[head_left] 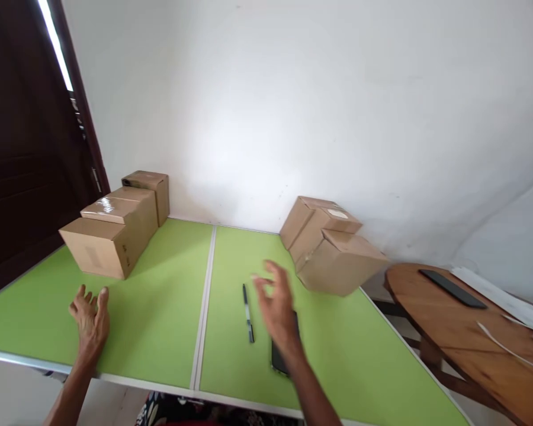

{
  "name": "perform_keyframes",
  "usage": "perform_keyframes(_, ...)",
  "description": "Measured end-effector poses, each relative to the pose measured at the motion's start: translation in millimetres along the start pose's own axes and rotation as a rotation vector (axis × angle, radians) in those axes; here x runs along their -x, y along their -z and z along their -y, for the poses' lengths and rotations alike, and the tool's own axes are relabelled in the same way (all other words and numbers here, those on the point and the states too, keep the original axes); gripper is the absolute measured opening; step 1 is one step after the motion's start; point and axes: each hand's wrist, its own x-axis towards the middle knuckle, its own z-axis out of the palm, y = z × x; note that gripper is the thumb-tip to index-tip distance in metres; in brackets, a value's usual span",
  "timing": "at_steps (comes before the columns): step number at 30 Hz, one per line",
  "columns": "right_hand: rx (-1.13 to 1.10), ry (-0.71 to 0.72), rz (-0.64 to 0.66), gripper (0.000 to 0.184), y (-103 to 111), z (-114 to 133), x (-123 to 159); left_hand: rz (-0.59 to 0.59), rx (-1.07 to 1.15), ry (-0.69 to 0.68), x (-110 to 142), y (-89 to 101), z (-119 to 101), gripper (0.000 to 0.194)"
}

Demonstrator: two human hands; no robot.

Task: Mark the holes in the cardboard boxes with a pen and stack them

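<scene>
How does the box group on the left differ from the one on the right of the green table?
The left boxes stand flat and squared in a row; the right boxes sit tilted, leaning toward the wall. The left hand rests nearer the left boxes; the right hand hovers nearer the right boxes. Both groups are plain brown cardboard, closed.

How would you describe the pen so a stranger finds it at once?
Look at the green table, just right of its pale centre seam. The pen lies there, left of the raised right hand. It is thin and dark, unlike the flat phone beneath that hand.
</scene>
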Motion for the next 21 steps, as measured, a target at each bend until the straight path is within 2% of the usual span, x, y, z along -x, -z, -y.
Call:
perform_keyframes(2,0.094,-0.071,-0.299,0.089,78.7,-26.6,-18.0,0.005,-0.01,-0.024,27.3,-5.9,-6.0,0.123)
perform_keyframes(4,0.15,-0.126,-0.496,0.11,140.1,-54.7,-40.6,-0.036,-0.019,-0.094,50.1,-19.9,-21.8,0.125)
perform_keyframes(5,0.157,-0.157,-0.552,0.115,162.3,-68.6,-52.9,-0.056,-0.015,-0.153,59.9,-30.1,-33.7,0.124)
perform_keyframes(7,0.125,-0.239,-0.596,0.115,189.9,-94.9,-77.2,-0.053,0.018,-0.299,78.5,-55.6,-64.5,0.119)
perform_keyframes(10,0.032,-0.331,-0.581,0.099,198.9,-128.0,-104.2,0.081,0.105,-0.464,110.1,-101.5,-117.8,0.103)
perform_keyframes(13,-0.031,-0.364,-0.546,0.088,191.1,-152.3,-106.9,0.311,0.207,-0.54,144.9,-148.8,-165.7,0.093)
perform_keyframes(16,-0.072,-0.364,-0.517,0.092,187.0,-168.2,-87.7,0.591,0.294,-0.532,171.5,-193.5,-204.8,0.093)
perform_keyframes(18,-0.1,-0.352,-0.515,0.094,188.9,-174.6,-73.1,0.82,0.284,-0.446,181.0,-223.1,-227.8,0.101)
perform_keyframes(21,-0.138,-0.32,-0.495,0.095,191.4,-179.7,-62.1,0.984,0.235,-0.39,186.9,-270.5,-258.9,0.101)
